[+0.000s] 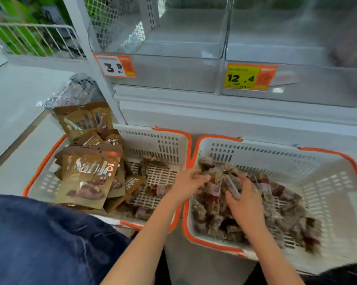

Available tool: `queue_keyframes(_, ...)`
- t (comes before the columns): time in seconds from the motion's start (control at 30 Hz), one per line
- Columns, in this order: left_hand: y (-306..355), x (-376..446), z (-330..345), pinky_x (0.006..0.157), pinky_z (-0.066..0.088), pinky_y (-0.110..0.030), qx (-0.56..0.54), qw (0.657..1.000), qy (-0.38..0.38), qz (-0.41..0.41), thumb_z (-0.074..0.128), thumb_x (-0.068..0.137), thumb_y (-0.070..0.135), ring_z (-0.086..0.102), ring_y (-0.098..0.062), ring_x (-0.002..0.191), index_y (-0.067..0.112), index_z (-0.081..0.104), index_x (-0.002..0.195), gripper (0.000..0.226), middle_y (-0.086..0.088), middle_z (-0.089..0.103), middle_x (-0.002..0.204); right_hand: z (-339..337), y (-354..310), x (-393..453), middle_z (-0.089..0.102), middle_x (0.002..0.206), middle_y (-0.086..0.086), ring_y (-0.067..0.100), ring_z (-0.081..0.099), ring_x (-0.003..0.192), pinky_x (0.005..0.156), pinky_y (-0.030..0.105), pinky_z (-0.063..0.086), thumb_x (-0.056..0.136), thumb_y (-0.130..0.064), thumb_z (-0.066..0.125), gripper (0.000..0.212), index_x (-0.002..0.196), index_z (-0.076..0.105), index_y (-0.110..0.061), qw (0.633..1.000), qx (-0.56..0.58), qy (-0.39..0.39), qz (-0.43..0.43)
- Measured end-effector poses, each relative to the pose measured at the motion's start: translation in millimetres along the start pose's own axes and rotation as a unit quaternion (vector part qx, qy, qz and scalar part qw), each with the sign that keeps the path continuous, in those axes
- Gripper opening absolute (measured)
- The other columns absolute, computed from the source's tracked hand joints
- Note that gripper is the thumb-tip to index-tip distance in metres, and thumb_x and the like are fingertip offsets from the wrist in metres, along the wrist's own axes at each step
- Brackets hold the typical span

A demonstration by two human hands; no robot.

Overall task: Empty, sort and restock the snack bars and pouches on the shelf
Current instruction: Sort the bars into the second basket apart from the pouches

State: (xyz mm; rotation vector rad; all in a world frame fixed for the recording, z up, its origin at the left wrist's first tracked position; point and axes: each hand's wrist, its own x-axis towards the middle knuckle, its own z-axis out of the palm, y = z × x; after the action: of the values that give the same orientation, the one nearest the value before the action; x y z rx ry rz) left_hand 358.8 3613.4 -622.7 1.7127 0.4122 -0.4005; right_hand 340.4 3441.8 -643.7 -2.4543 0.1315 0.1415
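Sorting step. Snack bars (231,204) heaped in right basket (327,182); pouches (87,177) in left basket (169,140); shelf (194,48) emptied. Left hand (187,185) and right hand (245,206): grips blurred, cannot tell. Next, probably: gather bars for restocking.

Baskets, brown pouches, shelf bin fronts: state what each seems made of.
Baskets: apparently rigid matte white plastic, with moulded slots and orange rims.
Brown pouches: likely glossy foil-laminate film; the lettering gleams and the surface creases.
Shelf bin fronts: clear hard plastic, probably acrylic; the bare shelf shows through.
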Motion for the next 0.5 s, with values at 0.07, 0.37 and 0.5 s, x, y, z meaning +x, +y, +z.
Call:
queue_keyframes(0.07, -14, -11, -8, 0.054, 0.049, -0.021, -0.022, 0.998, 0.055, -0.024, 0.062, 0.09, 0.011, 0.06, -0.012, 0.066, 0.008, 0.058, 0.109, 0.019, -0.007, 0.063, 0.082, -5, 2, -1, 0.053, 0.13, 0.016, 0.034, 0.053, 0.113, 0.087, 0.042, 0.047, 0.087, -0.025, 0.062, 0.054, 0.136, 0.043, -0.015, 0.999, 0.019, 0.013, 0.033)
queue_keyframes(0.37, -67, -75, -89, 0.084, 0.049, -0.032, 0.232, 0.942, 0.223, -0.098, 0.061, 0.085, 0.014, 0.059, -0.022, 0.094, 0.012, 0.063, 0.103, 0.019, -0.006, 0.065, 0.103, 14, -93, -21, 0.051, 0.131, 0.007, 0.022, 0.046, 0.122, 0.099, 0.027, 0.035, 0.087, -0.009, 0.058, 0.039, 0.125, 0.051, -0.014, 0.972, 0.125, -0.113, -0.162)
queue_keyframes(0.5, -81, -70, -121, 0.091, 0.047, -0.039, 0.429, 0.878, 0.207, -0.045, 0.061, 0.082, 0.021, 0.055, -0.025, 0.11, 0.019, 0.055, 0.122, 0.041, -0.006, 0.059, 0.12, 30, -101, -20, 0.05, 0.132, 0.003, 0.017, 0.045, 0.123, 0.093, 0.019, 0.031, 0.088, -0.01, 0.057, 0.037, 0.123, 0.05, -0.019, 0.962, 0.147, -0.153, -0.171)
